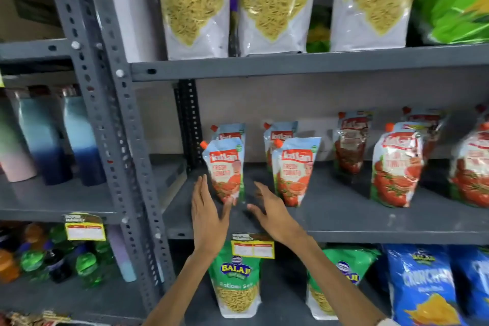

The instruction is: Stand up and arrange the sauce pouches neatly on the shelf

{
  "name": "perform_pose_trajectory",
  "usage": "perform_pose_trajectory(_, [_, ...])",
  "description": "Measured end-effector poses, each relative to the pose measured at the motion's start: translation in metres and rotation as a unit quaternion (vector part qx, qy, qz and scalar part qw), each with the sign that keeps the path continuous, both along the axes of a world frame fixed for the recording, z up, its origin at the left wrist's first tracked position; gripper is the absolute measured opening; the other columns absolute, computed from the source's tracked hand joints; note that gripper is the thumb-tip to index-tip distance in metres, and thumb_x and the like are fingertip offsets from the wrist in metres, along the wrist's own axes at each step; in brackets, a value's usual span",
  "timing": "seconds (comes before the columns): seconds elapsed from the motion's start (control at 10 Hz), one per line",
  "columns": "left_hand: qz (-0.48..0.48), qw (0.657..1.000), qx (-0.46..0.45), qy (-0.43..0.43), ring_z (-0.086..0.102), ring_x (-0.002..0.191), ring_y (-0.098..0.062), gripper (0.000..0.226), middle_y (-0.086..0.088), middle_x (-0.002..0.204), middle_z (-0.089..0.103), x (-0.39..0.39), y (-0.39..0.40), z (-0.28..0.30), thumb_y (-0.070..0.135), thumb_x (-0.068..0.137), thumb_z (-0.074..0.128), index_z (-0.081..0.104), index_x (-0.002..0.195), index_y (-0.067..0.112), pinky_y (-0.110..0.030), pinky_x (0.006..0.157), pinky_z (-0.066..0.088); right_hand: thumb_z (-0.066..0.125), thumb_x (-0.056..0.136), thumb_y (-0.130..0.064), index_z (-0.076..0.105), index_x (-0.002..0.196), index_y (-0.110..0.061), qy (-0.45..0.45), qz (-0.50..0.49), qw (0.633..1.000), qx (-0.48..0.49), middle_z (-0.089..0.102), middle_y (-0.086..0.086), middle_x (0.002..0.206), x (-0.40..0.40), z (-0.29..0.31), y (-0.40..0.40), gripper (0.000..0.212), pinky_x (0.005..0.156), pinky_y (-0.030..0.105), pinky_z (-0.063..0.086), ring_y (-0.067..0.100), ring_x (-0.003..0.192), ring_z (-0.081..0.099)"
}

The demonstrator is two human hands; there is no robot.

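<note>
Several tomato sauce pouches stand upright in pairs on the grey middle shelf. The leftmost front pouch has a red spout and a blue top, with another pouch behind it. A second pair stands to its right, and further pouches stand farther right. My left hand is open with its fingers straight, its thumb near the base of the leftmost front pouch. My right hand is open just right of that pouch, palm down over the shelf. Neither hand holds anything.
Large Aloo Sev bags fill the shelf above. Green Balaji snack bags and blue chip bags stand below. A perforated grey upright borders the left side, with bottles beyond it. A price tag hangs on the shelf edge.
</note>
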State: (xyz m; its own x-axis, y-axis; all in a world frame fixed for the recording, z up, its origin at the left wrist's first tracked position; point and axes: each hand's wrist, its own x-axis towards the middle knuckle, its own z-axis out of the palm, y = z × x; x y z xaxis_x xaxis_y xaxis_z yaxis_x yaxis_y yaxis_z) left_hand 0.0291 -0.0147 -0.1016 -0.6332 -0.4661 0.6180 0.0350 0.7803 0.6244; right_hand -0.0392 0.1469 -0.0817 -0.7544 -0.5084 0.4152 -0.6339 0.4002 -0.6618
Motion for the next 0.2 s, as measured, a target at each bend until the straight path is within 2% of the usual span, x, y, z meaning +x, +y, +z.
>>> perform_pose_trajectory(0.1, [0.012, 0.987, -0.157, 0.011, 0.006, 0.156, -0.021, 0.082, -0.006, 0.168, 0.009, 0.010, 0.050, -0.010, 0.054, 0.098, 0.041, 0.012, 0.159, 0.009, -0.042, 0.126, 0.014, 0.047, 0.098, -0.041, 0.018, 0.153, -0.023, 0.078, -0.015, 0.996, 0.051, 0.026, -0.001, 0.160, 0.016, 0.000, 0.059, 0.065, 0.119, 0.035, 0.030, 0.017, 0.145, 0.029])
perform_pose_trajectory(0.2, [-0.033, 0.979, -0.200, 0.023, 0.003, 0.157, -0.021, 0.076, -0.005, 0.168, 0.007, 0.011, 0.119, -0.005, 0.049, 0.099, 0.040, 0.015, 0.159, 0.009, -0.045, 0.126, 0.014, 0.040, 0.099, -0.045, 0.018, 0.154, -0.015, 0.252, -0.055, 0.962, 0.085, 0.021, 0.004, 0.162, 0.024, 0.008, 0.128, 0.066, 0.117, 0.037, 0.033, 0.019, 0.147, 0.026])
